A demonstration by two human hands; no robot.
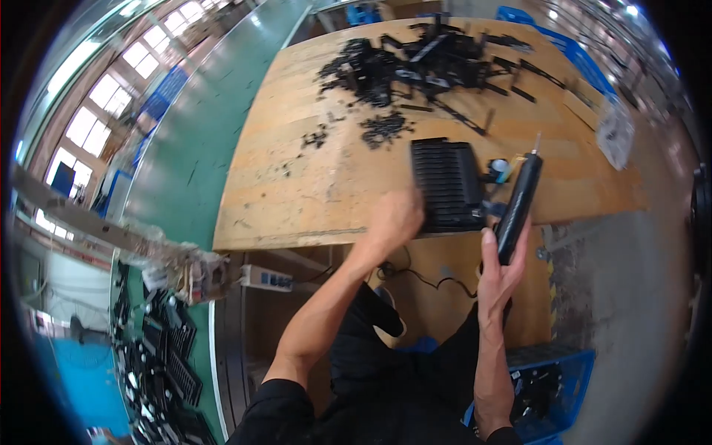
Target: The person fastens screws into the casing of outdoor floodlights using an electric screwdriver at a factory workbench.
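In my right hand point(498, 273) is a black electric screwdriver point(519, 200), tilted upright with its thin metal bit pointing to the far side. My left hand point(394, 219) is closed and somewhat blurred, at the near left edge of a black ribbed plastic part point(446, 185). Its fingertips are hidden, so I cannot see what they hold or whether they grip the part. The ribbed part lies on the wooden table point(297, 178) near its front edge. Just right of it, partly behind the screwdriver, lies a small round white-topped object point(498, 166).
A heap of black plastic pieces point(437, 63) covers the far table, with a smaller pile of bits point(386, 129) nearer. A clear plastic bag point(615, 133) hangs at the right edge. A green conveyor point(193, 141) runs left. A blue crate point(575, 393) stands below right; a power strip point(267, 279) below left.
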